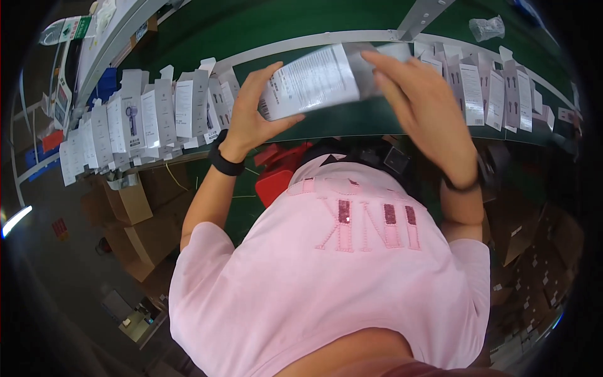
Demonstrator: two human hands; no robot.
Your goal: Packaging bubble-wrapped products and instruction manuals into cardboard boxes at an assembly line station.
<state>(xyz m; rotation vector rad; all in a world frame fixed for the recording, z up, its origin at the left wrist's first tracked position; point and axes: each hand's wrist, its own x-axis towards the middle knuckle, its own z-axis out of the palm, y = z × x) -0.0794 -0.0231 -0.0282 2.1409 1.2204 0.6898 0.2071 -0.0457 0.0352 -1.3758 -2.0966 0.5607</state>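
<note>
Two hands (251,113) (424,94) at white carton (311,81), green tabletop (345,120), grey floor (69,276)

At twelve o'clock we are counting one white box (314,81), and two grips: the left grip (248,113) toward eleven, the right grip (427,94) between one and two. We are seeing two rows of upright boxes, the left row (157,116) at ten and the right row (471,94) at two, their overlapping hiding exact numbers. We are also wearing two black wristbands (224,163), one per wrist.
</note>
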